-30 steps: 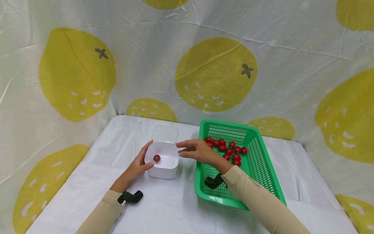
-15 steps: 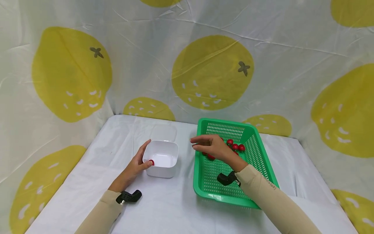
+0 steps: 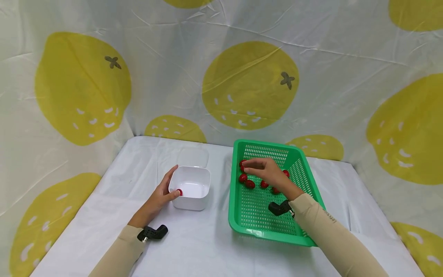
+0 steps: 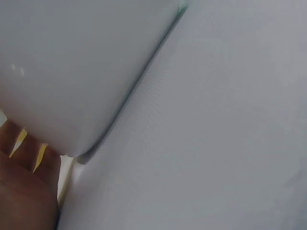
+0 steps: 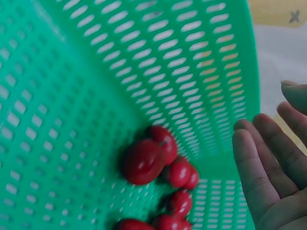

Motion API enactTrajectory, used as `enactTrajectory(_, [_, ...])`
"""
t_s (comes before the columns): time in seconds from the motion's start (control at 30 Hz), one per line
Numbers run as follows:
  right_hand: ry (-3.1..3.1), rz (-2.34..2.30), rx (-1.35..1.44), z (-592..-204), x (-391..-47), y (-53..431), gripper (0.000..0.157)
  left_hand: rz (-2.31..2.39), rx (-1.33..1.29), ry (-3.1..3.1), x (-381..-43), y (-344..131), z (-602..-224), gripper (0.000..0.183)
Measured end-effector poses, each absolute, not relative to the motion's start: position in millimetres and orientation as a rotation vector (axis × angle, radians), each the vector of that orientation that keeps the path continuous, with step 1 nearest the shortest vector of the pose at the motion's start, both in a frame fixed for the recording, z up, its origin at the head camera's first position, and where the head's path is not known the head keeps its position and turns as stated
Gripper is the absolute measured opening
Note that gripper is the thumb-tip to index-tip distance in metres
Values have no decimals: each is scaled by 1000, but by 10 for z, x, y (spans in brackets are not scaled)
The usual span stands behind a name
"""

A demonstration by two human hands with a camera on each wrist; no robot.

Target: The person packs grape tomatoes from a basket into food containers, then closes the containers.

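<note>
My left hand (image 3: pixel 162 194) grips the left side of a white square plastic box (image 3: pixel 189 202), its thumb over the near left rim. In the left wrist view the fingers lie against the box wall (image 4: pixel 86 62). One cherry tomato (image 3: pixel 179 192) sits in the box's near left corner, partly hidden by the thumb. Over the green basket (image 3: pixel 232 200) hovers my right hand (image 3: pixel 268 173), with nothing held. Several red cherry tomatoes (image 3: pixel 250 184) lie below it, some covered by the hand. In the right wrist view the fingers (image 5: pixel 252 167) are extended, apart from the tomatoes (image 5: pixel 143 162).
A translucent lid (image 3: pixel 194 157) lies directly behind the white box. White cloth (image 3: pixel 214 246) covers the table, and a lemon-print curtain (image 3: pixel 166 77) rises behind it. The basket has tall perforated walls and stands to the right of the box.
My right hand has moved rightward from beside the box's rim to above the tomatoes in the basket. The tomato in the box has shifted toward my left thumb. My left hand keeps its hold.
</note>
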State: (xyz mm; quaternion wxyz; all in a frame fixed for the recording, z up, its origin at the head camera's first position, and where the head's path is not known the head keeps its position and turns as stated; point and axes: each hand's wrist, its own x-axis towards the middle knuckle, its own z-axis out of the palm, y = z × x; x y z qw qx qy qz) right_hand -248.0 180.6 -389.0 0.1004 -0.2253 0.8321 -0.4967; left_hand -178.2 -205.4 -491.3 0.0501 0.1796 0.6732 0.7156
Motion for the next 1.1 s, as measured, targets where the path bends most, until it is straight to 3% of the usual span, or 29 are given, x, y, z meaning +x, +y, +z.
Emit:
enactTrajectory(0.63, [2615,-1124,-590,-4174,-2624,1930,30,2174,516,2071,-1772,-2037,-4875,82])
enactTrajectory(1.1, [2631,-1044,-728,-4246,-2607,1967,26,2146,507,2109,-1781,-1997,-4876,80])
